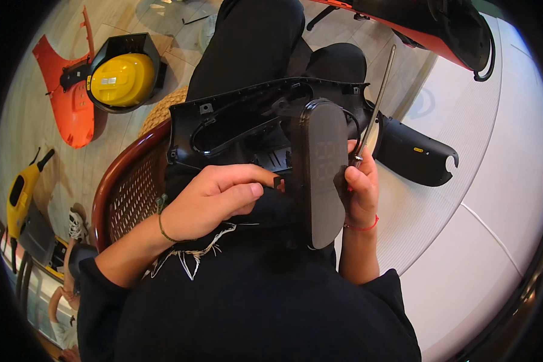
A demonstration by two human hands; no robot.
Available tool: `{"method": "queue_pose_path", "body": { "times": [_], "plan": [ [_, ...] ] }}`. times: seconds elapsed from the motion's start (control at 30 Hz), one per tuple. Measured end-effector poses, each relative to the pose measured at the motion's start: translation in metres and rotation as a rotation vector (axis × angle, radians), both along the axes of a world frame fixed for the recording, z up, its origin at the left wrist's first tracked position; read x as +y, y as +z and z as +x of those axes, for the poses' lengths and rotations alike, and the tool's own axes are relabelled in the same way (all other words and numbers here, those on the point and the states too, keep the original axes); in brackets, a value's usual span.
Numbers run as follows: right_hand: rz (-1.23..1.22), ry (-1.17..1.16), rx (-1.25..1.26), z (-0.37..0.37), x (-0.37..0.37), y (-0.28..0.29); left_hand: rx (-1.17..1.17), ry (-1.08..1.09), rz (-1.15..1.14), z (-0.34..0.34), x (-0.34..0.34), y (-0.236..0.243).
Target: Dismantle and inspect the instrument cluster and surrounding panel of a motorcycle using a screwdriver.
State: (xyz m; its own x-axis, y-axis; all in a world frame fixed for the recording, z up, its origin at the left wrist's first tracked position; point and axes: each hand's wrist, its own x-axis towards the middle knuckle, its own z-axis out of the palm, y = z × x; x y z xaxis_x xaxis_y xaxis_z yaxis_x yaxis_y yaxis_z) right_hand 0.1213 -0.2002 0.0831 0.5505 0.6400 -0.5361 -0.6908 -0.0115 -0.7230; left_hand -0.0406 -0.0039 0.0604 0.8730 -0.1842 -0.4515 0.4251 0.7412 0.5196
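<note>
My left hand (214, 199) is closed, index finger reaching right to a small black piece (277, 182) by the panel's edge; what its fingers hold is unclear. My right hand (361, 187) grips a long black display panel (323, 169) upright, along with a long metal screwdriver (377, 99) slanting up past it. Behind the panel, a large black plastic housing (235, 108) with a black cable lies across my lap. To its right, a black curved cover with a small yellow label (416, 157) lies by the pale surface.
An orange panel (72, 114), a yellow-and-black part (120, 84), and a yellow scooter body (23, 193) are on the left. A rattan chair (117, 190) is beside me. A red-and-black scooter part (440, 33) is at upper right. Another person's arm (57, 301) shows at lower left.
</note>
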Motion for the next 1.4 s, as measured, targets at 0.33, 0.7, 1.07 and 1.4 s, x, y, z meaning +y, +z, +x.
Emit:
{"method": "queue_pose_path", "body": {
  "times": [0.33,0.7,1.07,1.4],
  "plan": [
    [-0.133,0.000,-0.086,-0.008,0.012,0.001,-0.070,-0.083,0.059,-0.003,0.006,0.005],
    [0.033,0.051,-0.076,0.002,-0.002,0.003,-0.130,-0.002,0.184,-0.005,-0.001,0.003],
    [0.097,0.286,-0.404,0.011,0.006,0.006,-0.158,-0.011,0.323,-0.005,0.002,0.003],
    [0.141,0.328,-0.469,0.015,0.008,0.008,-0.102,-0.056,0.255,-0.004,0.001,0.002]
  ]
}}
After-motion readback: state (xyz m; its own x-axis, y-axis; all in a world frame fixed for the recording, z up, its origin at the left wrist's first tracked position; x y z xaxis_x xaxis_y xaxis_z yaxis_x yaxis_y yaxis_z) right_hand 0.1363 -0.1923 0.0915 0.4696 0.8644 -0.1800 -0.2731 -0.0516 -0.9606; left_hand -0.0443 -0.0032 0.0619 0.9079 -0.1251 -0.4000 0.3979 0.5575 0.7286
